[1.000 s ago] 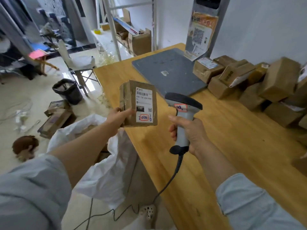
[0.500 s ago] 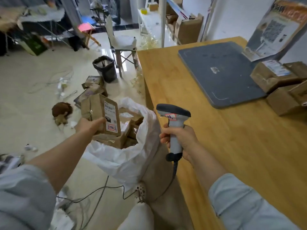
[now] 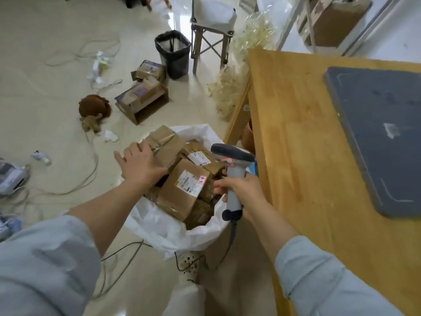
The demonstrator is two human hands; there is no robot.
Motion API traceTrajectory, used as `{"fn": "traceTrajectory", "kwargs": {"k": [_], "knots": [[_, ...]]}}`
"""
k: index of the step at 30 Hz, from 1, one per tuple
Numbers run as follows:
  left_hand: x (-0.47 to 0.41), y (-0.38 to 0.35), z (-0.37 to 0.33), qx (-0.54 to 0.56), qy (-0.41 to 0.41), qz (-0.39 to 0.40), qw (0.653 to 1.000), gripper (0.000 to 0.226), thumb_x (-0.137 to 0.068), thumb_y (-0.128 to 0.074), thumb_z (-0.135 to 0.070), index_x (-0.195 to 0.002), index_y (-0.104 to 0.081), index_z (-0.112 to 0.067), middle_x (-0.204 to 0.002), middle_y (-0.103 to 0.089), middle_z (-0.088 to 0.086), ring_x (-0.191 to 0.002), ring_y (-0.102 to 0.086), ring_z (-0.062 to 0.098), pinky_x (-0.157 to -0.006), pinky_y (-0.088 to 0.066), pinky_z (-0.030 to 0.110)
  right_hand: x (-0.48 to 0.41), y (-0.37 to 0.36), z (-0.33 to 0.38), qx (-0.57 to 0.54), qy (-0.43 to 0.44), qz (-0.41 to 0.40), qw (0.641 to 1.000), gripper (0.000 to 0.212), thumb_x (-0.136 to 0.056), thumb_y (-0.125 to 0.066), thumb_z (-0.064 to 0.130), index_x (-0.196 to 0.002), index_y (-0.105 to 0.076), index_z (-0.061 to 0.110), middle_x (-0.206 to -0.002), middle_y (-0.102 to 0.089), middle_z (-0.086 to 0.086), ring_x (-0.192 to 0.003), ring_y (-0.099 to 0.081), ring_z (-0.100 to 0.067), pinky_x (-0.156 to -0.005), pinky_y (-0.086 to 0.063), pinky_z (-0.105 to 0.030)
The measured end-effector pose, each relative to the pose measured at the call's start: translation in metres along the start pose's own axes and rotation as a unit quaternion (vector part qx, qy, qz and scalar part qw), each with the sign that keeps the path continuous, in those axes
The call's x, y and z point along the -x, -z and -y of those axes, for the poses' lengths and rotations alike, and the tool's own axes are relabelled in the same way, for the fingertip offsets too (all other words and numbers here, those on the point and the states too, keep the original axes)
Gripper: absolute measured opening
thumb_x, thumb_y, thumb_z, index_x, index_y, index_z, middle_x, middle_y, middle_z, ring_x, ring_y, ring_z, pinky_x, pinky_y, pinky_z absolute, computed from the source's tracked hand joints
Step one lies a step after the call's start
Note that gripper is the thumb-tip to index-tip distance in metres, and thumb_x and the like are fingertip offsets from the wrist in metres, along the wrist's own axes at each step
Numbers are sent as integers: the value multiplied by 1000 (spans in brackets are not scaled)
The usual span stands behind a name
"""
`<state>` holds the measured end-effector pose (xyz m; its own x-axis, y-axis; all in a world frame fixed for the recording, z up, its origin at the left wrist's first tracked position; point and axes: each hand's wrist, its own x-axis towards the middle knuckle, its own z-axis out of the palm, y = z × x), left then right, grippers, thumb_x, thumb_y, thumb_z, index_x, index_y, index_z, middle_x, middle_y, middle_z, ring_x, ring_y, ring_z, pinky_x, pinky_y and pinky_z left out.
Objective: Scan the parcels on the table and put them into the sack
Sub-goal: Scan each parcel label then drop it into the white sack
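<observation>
Had the left hand (image 3: 141, 166) laid over a taped parcel (image 3: 166, 140) at the far-left top of the sack (image 3: 159, 226), fingers spread across its near edge; could not tell grip from mere rest. Found the sack heaped above its rim. Judged a slide likely: released on that slope, could tumble out onto the floor (image 3: 57, 99) left of the sack. Gripped the scanner (image 3: 232, 153) in the right hand (image 3: 245, 190) above the sack's right rim; could snag its cable (image 3: 232, 234) there.

A black bin (image 3: 172, 53) is standing on the floor (image 3: 45, 99) beside a folding stool (image 3: 210, 30). Cardboard boxes (image 3: 142, 100) are lying nearby, with a brown plush toy (image 3: 94, 109) lying left of them.
</observation>
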<state>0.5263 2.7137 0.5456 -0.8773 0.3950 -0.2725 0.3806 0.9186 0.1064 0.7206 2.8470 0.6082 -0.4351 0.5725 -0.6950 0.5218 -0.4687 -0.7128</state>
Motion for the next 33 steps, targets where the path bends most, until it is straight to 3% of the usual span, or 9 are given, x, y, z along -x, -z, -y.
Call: {"fn": "traceTrajectory", "kwargs": {"k": [4, 7, 11, 14, 18, 22, 25, 28, 33], "knots": [[-23, -19, -1, -30, -39, 49, 998, 108, -71, -74, -53, -150, -12, -12, -146, -28, 14, -136, -27, 33, -113, -21, 49, -44, -34, 14, 36, -3, 3, 999, 25, -74, -76, 8, -87, -55, 16, -81, -65, -7, -69, -63, -18, -69, -55, -35], [-32, -39, 3, 46, -31, 102, 993, 80, -80, -64, -54, -142, -34, -14, -140, -38, 13, -129, -36, 32, -101, -39, 44, -72, -62, 24, 55, 14, 18, 998, 20, -76, -73, 8, -83, -58, 18, -89, -66, -11, -76, -62, -21, -74, -53, -36], [-49, -46, 20, 265, 81, 22, 960, 41, -97, -38, -30, -127, -56, -9, -124, -59, 12, -116, -54, 34, -94, -43, 41, -100, -96, 33, 105, 33, 65, 992, 25, -78, -71, 3, -81, -54, 21, -82, -61, -4, -79, -58, -21, -74, -49, -32], [-75, -45, 48, 243, 163, -13, 956, 41, -97, -39, -12, -135, -52, -5, -134, -52, 20, -122, -49, 37, -99, -40, 41, -114, -117, 34, 141, 36, 106, 984, 25, -79, -72, 4, -94, -56, 16, -79, -57, 0, -71, -55, -14, -61, -44, -25], [-110, -58, 73, 272, 271, 91, 919, 43, -99, -38, -20, -136, -47, 0, -139, -47, 21, -124, -45, 39, -98, -38, 39, -132, -143, 28, 176, 42, 153, 971, 25, -81, -71, 7, -90, -53, 21, -81, -58, 3, -76, -56, -13, -65, -45, -26], [-119, -69, 81, 366, 330, 188, 850, 58, -93, -60, -31, -136, -42, 3, -131, -49, 21, -118, -49, 39, -82, -39, 38, -144, -166, 19, 222, 41, 206, 952, 28, -81, -72, 12, -103, -57, 18, -93, -62, -2, -89, -59, -20, -79, -49, -33], [-118, -79, 95, 353, 292, 176, 871, 25, -83, -65, -12, -103, -60, 3, -90, -54, 16, -80, -54, 30, -63, -42, 32, -148, -172, 17, 244, 35, 237, 940, 29, -85, -68, 12, -110, -56, 13, -86, -59, 2, -78, -56, -12, -62, -42, -21], [-126, -69, 111, 372, 270, 89, 883, 15, -81, -57, -8, -67, -55, -5, -65, -45, 11, -66, -47, 24, -57, -36, 31, -155, -178, 7, 238, -7, 234, 943, 32, -83, -71, 18, -109, -53, 15, -95, -60, -3, -87, -58, -19, -71, -45, -27], [-117, -52, 152, 419, 296, 45, 857, 10, -80, -59, -6, -70, -56, -6, -70, -45, 12, -70, -43, 21, -62, -32, 31, -156, -201, -6, 153, -64, 198, 966, 35, -83, -70, 12, -111, -48, 15, -103, -56, -7, -105, -55, -29, -94, -47, -42]]}}
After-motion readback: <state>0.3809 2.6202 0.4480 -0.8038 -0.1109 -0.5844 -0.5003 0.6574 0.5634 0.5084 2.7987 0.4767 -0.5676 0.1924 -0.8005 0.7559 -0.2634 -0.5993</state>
